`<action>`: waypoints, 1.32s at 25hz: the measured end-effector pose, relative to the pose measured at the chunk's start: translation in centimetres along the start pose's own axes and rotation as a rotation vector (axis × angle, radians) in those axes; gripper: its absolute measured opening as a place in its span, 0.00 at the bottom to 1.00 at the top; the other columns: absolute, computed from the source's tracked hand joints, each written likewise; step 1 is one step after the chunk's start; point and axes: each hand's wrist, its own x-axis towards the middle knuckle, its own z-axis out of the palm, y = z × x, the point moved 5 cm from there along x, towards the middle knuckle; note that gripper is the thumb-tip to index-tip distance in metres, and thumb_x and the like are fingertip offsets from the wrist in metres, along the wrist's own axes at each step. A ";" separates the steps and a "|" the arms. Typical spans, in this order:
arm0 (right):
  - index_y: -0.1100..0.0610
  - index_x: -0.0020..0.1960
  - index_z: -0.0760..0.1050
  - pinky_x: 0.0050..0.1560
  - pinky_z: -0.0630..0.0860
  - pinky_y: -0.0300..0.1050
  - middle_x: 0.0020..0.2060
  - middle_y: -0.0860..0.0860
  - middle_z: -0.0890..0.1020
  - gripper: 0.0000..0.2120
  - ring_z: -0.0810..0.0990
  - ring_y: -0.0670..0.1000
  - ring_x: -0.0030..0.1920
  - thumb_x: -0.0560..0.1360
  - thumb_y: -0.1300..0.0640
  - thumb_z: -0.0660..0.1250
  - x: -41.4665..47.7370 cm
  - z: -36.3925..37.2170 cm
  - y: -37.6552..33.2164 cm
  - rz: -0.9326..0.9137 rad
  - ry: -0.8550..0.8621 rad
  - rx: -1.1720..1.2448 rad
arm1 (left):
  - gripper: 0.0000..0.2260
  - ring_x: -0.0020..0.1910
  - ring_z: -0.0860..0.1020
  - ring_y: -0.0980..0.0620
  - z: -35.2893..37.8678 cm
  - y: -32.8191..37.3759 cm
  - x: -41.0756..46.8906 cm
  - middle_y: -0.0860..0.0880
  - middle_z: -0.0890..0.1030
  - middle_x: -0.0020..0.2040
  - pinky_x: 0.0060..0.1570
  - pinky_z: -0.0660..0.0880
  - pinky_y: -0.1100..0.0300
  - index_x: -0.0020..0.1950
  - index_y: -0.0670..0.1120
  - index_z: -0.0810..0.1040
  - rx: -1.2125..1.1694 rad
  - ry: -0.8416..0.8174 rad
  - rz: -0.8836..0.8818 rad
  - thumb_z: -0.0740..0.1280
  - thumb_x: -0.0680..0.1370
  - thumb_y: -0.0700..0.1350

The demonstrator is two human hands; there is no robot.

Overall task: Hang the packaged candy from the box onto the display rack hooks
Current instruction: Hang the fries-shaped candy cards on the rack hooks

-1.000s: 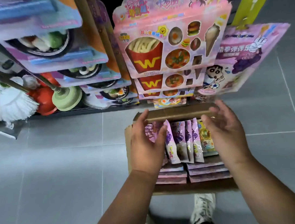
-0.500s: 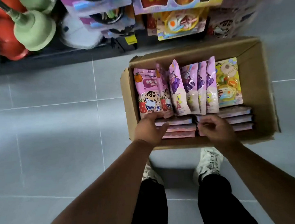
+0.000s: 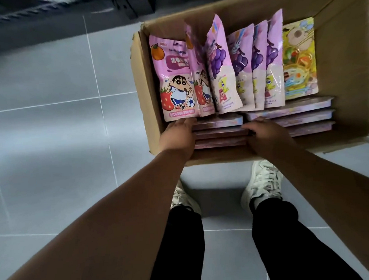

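Pink candy packs (image 3: 219, 127) lie stacked flat in the cardboard box (image 3: 140, 95), below upright pouches (image 3: 175, 81). The left hand (image 3: 178, 136) and right hand (image 3: 268, 134) flank the left stack, fingers loosely spread, touching it, gripping nothing yet.

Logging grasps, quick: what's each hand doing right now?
Left hand: open, fingers on the left flat pack stack, nothing gripped.
Right hand: on the same stack's right end; grip cannot be told.
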 end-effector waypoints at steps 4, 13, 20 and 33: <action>0.52 0.59 0.82 0.57 0.74 0.52 0.56 0.59 0.81 0.13 0.78 0.63 0.57 0.78 0.57 0.63 1.1 0.7 -0.5 -0.030 0.113 -0.128 | 0.18 0.61 0.78 0.44 0.4 0.4 1.6 0.47 0.81 0.62 0.60 0.77 0.49 0.67 0.53 0.77 0.106 0.025 -0.025 0.55 0.82 0.41; 0.58 0.45 0.80 0.44 0.75 0.55 0.39 0.60 0.82 0.06 0.76 0.64 0.44 0.74 0.60 0.64 0.3 -0.3 -1.3 -0.135 0.211 -0.166 | 0.16 0.56 0.81 0.43 -1.1 0.6 0.6 0.46 0.82 0.59 0.55 0.77 0.51 0.65 0.52 0.77 0.089 0.104 -0.004 0.55 0.82 0.41; 0.55 0.48 0.78 0.43 0.71 0.46 0.40 0.53 0.82 0.16 0.78 0.54 0.42 0.74 0.46 0.58 -5.1 -4.6 -1.9 -0.067 0.221 0.356 | 0.07 0.51 0.80 0.48 -5.8 -0.4 -3.6 0.51 0.84 0.51 0.50 0.78 0.57 0.52 0.53 0.84 -0.433 0.124 -0.053 0.68 0.79 0.53; 0.52 0.45 0.74 0.25 0.73 0.35 0.37 0.51 0.80 0.07 0.78 0.43 0.27 0.81 0.53 0.63 -10.3 -17.9 -3.1 0.210 0.470 0.890 | 0.11 0.42 0.83 0.44 -17.0 1.4 -6.4 0.39 0.86 0.49 0.49 0.81 0.52 0.51 0.38 0.85 -1.251 0.022 -0.193 0.75 0.75 0.45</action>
